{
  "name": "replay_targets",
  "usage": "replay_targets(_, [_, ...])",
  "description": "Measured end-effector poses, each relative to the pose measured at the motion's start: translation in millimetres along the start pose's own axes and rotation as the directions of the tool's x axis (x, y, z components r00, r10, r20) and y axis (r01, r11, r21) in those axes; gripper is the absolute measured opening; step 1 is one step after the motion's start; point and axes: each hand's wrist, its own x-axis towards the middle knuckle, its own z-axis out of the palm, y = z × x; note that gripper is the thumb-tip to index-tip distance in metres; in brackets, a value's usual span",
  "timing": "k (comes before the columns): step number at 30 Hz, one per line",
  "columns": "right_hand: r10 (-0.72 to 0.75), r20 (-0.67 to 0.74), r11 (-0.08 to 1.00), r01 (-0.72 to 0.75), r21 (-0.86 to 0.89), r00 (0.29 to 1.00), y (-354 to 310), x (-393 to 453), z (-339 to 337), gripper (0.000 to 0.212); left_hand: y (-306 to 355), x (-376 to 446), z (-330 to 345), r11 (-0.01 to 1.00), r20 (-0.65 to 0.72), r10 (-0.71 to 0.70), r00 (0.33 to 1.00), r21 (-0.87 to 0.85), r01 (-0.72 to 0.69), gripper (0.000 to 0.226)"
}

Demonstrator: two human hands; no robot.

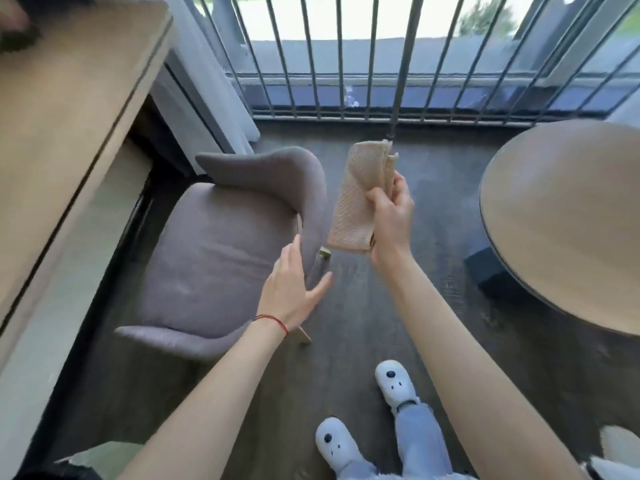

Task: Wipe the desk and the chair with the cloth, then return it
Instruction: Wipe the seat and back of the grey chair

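From the head view, the right hand (389,216) is closed around a folded beige cloth (360,199), pinching it between thumb and fingers so that it hangs in the air to the right of the chair (225,251), above the dark floor (381,323) and touching nothing else. The left hand (294,292) is open, fingers spread, at the near right edge of the chair's grey backrest — whether it touches the fabric or only hovers beside it I cannot tell.

The chair stands partly tucked under the desk (69,116), which fills the far left of the scene; a round table (571,220) sits well apart on the right.

My judgement: the cloth is off any surface, so no wiping is under way at this instant. Neither the desk nor the chair shows marks that would tell whether it has been wiped. The hands near the chair suggest that the chair is the step in hand — and returning the cloth is clearly not yet done.
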Motion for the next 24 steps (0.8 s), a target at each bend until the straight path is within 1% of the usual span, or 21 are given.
replay_targets(2, [0.043,-0.033,0.998,-0.041,0.049,0.999,10.6,11.3,-22.3,0.029,-10.9,2.5,5.1,0.994,-0.011,0.073,0.997,0.078,-0.072,0.089])
replay_targets(5, [0.104,-0.038,0.99,-0.1,0.104,0.994,35.6,26.0,-47.9,0.031,-24.0,8.7,8.1,0.978,-0.069,0.177,0.982,0.127,-0.167,0.087])
replay_targets(8, [0.179,-0.044,0.972,-0.17,0.164,0.983,65.5,31.3,-60.1,0.029,-24.3,11.7,13.7,0.965,-0.105,0.212,0.972,0.183,-0.191,0.085])
replay_targets(12, [0.268,-0.043,0.947,-0.255,0.193,0.962,99.1,18.7,-52.6,0.026,-23.0,11.0,14.5,0.96,-0.08,0.206,0.975,0.208,-0.186,0.085])
replay_targets(14, [0.269,-0.029,0.942,-0.257,0.214,0.963,109.4,11.6,-43.7,0.027,-23.4,10.8,14.0,0.957,-0.054,0.219,0.974,0.206,-0.204,0.089])
replay_targets(16, [0.237,0.003,0.949,-0.232,0.214,0.972,116.7,5.2,-33.1,0.032,-26.9,10.0,12.1,0.955,-0.028,0.234,0.972,0.194,-0.224,0.094])
replay_targets(20, [0.16,0.069,0.974,-0.169,0.153,0.985,127.4,-4.5,-21.2,0.038,-43.6,3.0,6.9,0.977,0.03,0.209,0.977,0.028,-0.21,0.1])
replay_targets(22, [0.13,0.094,0.986,-0.138,0.095,0.987,132.6,-9.8,-20.6,0.039,-51.0,-3.8,8.3,0.978,0.005,0.21,0.978,0.005,-0.21,0.095])
replay_targets(24, [0.101,0.1,0.992,-0.108,0.065,0.99,137.8,-14.7,-22.4,0.04,-54.9,-6.0,12.0,0.974,-0.051,0.224,0.973,0.03,-0.223,0.089])
